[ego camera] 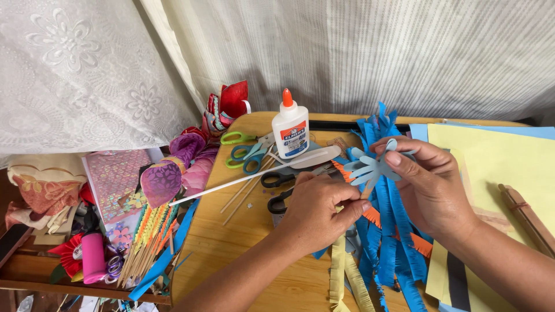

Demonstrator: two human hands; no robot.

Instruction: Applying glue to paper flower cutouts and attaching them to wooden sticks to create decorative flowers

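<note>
My right hand (430,188) pinches a small light-blue paper cutout (373,167) with finger-like lobes, thumb on top of it. My left hand (315,211) is closed just left of it, its thumb and fingers gripping the lower part of the same piece near an orange fringed strip (374,216). Under both hands lies a heap of blue fringed paper strips (399,242) on the round wooden table (231,248). A long white stick (231,186) with a flat paddle end lies to the left of my left hand.
A white glue bottle with orange cap (291,128) stands at the back. Green, blue and black scissors (254,155) lie near it. Yellow paper sheets (497,167) cover the right side. Left of the table are purple paper flowers (167,176), skewers (144,242) and a pink tube (93,257).
</note>
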